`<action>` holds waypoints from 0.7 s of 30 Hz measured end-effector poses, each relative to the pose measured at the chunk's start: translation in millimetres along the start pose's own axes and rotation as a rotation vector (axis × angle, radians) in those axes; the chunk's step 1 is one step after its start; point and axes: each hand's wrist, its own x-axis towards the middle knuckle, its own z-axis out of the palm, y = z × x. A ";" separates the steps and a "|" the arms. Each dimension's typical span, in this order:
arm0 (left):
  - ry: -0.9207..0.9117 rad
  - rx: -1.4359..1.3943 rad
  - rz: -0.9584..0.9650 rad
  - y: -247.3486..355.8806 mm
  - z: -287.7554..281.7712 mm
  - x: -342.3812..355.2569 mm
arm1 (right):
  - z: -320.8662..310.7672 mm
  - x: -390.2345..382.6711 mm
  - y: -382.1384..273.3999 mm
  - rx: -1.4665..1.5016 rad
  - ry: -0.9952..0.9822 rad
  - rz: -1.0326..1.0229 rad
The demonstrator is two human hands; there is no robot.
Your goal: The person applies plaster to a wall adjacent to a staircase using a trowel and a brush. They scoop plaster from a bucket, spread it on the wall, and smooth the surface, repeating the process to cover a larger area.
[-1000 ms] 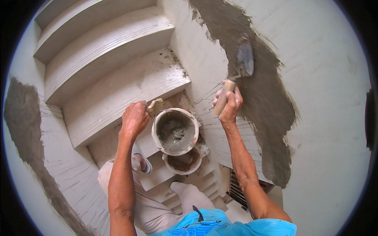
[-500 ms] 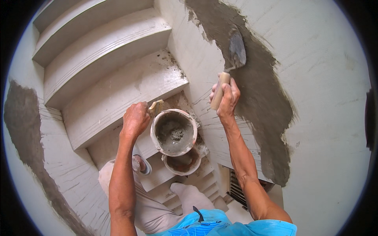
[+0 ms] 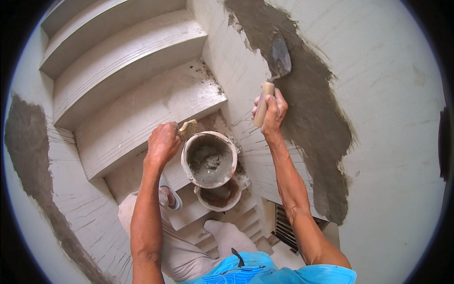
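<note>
My right hand (image 3: 271, 110) is closed round the wooden handle of a trowel (image 3: 281, 57). The pointed, mortar-smeared blade lies against a broad strip of wet grey mortar (image 3: 307, 109) on the right-hand wall. My left hand (image 3: 163, 142) is closed round what looks like a small paintbrush (image 3: 187, 128), its pale yellowish end showing past the fingers. That end sits by the rim of a bucket (image 3: 185, 163) with wet grey mortar inside. Most of the brush's handle is hidden in my fist.
A second bucket (image 3: 230, 205) stands just below the first, partly covered by it. Pale stairs (image 3: 142, 102) climb to the upper left and continue down beneath my feet. Another mortar strip (image 3: 29, 146) runs along the left wall. A dark slatted grille (image 3: 285, 228) shows under my right forearm.
The trowel has shifted slightly left and down along the wall, its blade on the mortar. The brush end has turned a little in my left hand, and the buckets have stayed put.
</note>
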 end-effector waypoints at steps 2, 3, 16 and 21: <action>0.002 -0.002 -0.012 -6.8 0.3 -1.0 | 5.8 -21.6 -4.0 0.097 0.062 0.004; 0.004 0.004 -0.020 -7.7 0.2 -0.5 | 5.5 -30.9 -4.4 0.142 0.098 0.005; 0.009 -0.014 -0.023 -6.4 -1.3 3.4 | 33.0 24.6 20.5 0.051 -0.056 0.131; 0.020 -0.007 -0.036 -10.0 -2.3 2.9 | 17.9 14.8 12.8 0.097 0.019 0.110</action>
